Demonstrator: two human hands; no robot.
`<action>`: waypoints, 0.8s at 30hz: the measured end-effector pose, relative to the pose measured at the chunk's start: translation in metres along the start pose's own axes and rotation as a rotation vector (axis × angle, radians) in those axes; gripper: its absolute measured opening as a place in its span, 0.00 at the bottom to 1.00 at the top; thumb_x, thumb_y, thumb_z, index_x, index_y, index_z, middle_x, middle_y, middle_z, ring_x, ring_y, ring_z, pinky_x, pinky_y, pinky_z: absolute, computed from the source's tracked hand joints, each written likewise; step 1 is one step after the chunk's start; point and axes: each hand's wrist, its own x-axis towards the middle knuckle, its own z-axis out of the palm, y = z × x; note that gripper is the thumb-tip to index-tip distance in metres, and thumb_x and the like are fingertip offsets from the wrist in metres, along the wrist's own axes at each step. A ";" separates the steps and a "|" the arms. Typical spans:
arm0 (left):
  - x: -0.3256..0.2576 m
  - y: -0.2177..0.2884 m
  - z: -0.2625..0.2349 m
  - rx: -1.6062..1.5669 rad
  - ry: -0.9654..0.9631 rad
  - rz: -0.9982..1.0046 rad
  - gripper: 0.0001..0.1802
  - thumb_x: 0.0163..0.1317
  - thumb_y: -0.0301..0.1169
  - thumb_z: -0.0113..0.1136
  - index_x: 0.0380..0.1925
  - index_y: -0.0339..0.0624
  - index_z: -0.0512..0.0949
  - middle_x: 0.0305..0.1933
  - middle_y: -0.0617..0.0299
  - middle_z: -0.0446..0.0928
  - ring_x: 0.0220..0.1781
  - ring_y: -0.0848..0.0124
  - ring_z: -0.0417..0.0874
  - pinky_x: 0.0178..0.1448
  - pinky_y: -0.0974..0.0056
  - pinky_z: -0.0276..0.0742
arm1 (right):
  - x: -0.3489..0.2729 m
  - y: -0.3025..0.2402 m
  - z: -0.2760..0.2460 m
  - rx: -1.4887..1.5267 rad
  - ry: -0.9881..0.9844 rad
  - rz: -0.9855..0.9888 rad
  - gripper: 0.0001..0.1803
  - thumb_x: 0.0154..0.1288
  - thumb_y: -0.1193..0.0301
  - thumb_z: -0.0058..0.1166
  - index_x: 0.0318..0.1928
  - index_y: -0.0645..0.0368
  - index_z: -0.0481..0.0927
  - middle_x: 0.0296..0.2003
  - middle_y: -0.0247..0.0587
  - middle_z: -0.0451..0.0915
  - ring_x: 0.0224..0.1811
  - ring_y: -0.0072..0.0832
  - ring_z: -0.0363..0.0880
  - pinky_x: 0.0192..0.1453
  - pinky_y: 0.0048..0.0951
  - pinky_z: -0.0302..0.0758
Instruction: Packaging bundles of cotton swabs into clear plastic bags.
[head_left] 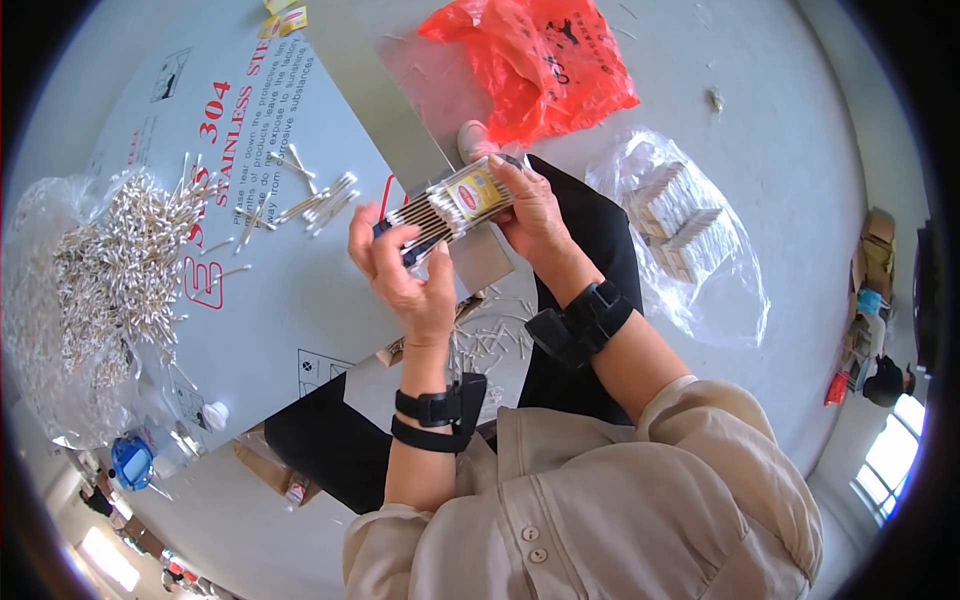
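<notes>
Left hand [400, 270]: centre of the frame, fingers curled shut around the near end of a pack of cotton swabs [448, 208], thumb pressed on top of it
Right hand [530, 205]: just right of centre, fingers wrapped over the far end of the same pack, gripping it at the yellow and red label
Pack of cotton swabs: centre of the frame, held in the air between both hands above the table edge, long and narrow, tilted up toward the right, white tips in rows under clear wrap
Wrist straps [440, 410]: black bands with small boxes, one on each forearm, lower centre
Table [280, 310]: pale sheet with red and black print, filling the left half of the frame
Heap of loose swabs [115, 270]: far left, piled partly on clear plastic film
Scattered swabs [315, 200]: a few lying loose on the table, upper centre left, just left of the hands
Red plastic bag [535, 60]: crumpled on the floor, top centre
Clear bag [680, 230]: right of centre on the floor, holding stacked finished packs
Blue-capped bottle [135, 460]: lower left, near the table edge
Sleeves [600, 510]: beige, buttoned shirt, bottom of the frame
</notes>
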 end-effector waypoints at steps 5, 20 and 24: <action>-0.008 0.005 -0.013 0.474 -0.228 0.131 0.09 0.48 0.28 0.70 0.28 0.46 0.78 0.46 0.63 0.72 0.57 0.57 0.69 0.61 0.50 0.62 | 0.005 0.003 -0.004 0.032 -0.026 0.019 0.15 0.66 0.64 0.59 0.48 0.58 0.81 0.36 0.34 0.81 0.28 0.19 0.77 0.22 0.18 0.63; 0.011 0.013 -0.006 0.513 -0.365 0.057 0.08 0.46 0.23 0.67 0.23 0.42 0.75 0.40 0.63 0.73 0.54 0.60 0.70 0.60 0.51 0.59 | 0.007 0.001 -0.007 0.068 -0.034 0.079 0.15 0.65 0.65 0.60 0.48 0.59 0.80 0.37 0.36 0.82 0.30 0.23 0.80 0.24 0.19 0.66; 0.016 0.014 -0.003 0.509 -0.383 0.056 0.08 0.46 0.22 0.66 0.23 0.41 0.75 0.40 0.63 0.73 0.54 0.59 0.70 0.60 0.51 0.59 | 0.008 0.005 -0.005 0.072 -0.012 0.062 0.15 0.66 0.65 0.59 0.48 0.61 0.81 0.37 0.37 0.82 0.30 0.24 0.80 0.27 0.22 0.71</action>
